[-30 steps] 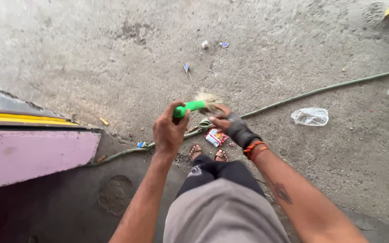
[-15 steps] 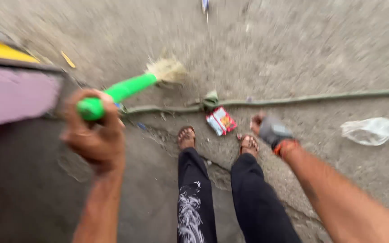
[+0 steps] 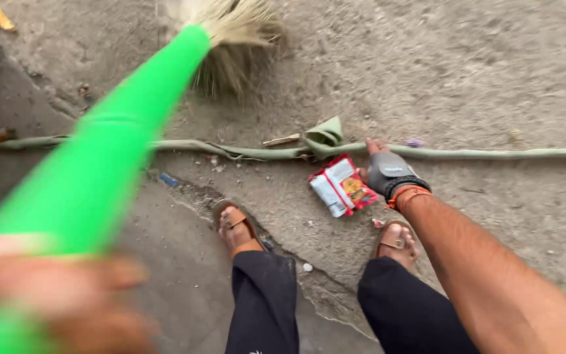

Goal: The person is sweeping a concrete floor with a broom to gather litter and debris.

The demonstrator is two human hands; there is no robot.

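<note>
Nearest, at seven o'clock, the blurred left hand (image 3: 54,298) is wrapped around the green broom handle (image 3: 109,151). At four o'clock, the right hand (image 3: 388,172), in a grey fingerless glove, hangs over a red-and-white snack wrapper (image 3: 342,187); whether its fingers are spread or curled cannot be told. Beyond runs a flat hose (image 3: 479,153). At twelve o'clock the straw bristles (image 3: 230,39) rest on the concrete floor (image 3: 466,65).

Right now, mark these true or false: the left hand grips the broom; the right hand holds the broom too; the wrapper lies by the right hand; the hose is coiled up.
1. The left hand grips the broom: true.
2. The right hand holds the broom too: false, it reaches down beside the wrapper.
3. The wrapper lies by the right hand: true.
4. The hose is coiled up: false, it runs flat across the ground.
</note>
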